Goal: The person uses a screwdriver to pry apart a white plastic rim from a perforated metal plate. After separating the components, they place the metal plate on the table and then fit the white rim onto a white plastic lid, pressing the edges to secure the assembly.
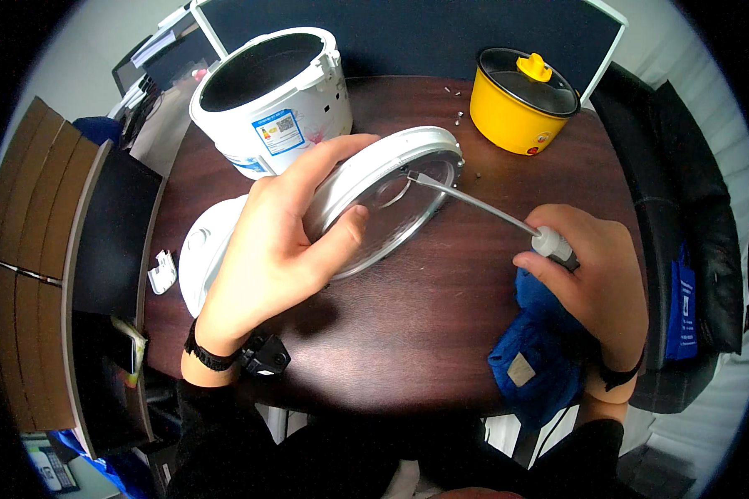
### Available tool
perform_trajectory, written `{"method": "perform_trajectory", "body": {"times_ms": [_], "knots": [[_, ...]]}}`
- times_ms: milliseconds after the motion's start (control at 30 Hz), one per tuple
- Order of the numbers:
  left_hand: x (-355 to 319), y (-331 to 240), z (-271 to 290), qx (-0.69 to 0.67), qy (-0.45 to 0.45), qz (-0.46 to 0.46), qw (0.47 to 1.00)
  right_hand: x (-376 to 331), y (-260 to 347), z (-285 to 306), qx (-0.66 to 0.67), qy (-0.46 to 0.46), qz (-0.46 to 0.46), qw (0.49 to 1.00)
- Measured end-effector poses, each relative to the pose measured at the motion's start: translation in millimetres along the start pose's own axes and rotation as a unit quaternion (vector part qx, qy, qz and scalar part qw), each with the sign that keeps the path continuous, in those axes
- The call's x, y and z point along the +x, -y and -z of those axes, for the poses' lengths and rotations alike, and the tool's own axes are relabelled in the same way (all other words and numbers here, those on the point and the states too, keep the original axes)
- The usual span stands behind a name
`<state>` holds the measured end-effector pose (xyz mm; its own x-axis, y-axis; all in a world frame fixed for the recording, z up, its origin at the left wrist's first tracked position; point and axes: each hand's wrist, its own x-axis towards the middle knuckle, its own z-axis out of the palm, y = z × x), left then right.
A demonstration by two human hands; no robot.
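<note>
My left hand [295,237] is closed around the edge of a round rice cooker lid [395,150], white on the rim with a shiny inner plate, and holds it tilted above the table. In my right hand [587,279] is a flat-blade screwdriver [491,209] with a grey and white handle. Its tip meets the lid's inner face near the rim; whether it is wedged under anything I cannot tell. Behind the lid stands the white rice cooker body [308,104], uncovered and dark inside. A white plastic cover [200,245] lies partly hidden behind my left hand.
A yellow electric pot [516,108] with a glass lid stands at the far right. Small screws [458,116] lie beside it. A blue cloth [533,358] hangs over the table's near edge under my right arm. A small white plastic part [163,273] rests at the left edge.
</note>
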<state>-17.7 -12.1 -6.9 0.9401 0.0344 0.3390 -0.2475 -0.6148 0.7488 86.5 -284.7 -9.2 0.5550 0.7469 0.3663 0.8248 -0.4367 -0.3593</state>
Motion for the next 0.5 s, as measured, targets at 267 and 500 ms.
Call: {"method": "perform_trajectory", "body": {"times_ms": [267,500], "knots": [[-3.1,-1.1,-2.2,0.052,-0.018,-0.003,0.998,0.0,5.4,-3.7,0.012,0.010,-0.010,1.000],[-2.0,-11.5,2.7,0.057,0.002,0.094,0.994,-1.8,13.9,-14.5,0.146,0.080,-0.060,0.984]]}}
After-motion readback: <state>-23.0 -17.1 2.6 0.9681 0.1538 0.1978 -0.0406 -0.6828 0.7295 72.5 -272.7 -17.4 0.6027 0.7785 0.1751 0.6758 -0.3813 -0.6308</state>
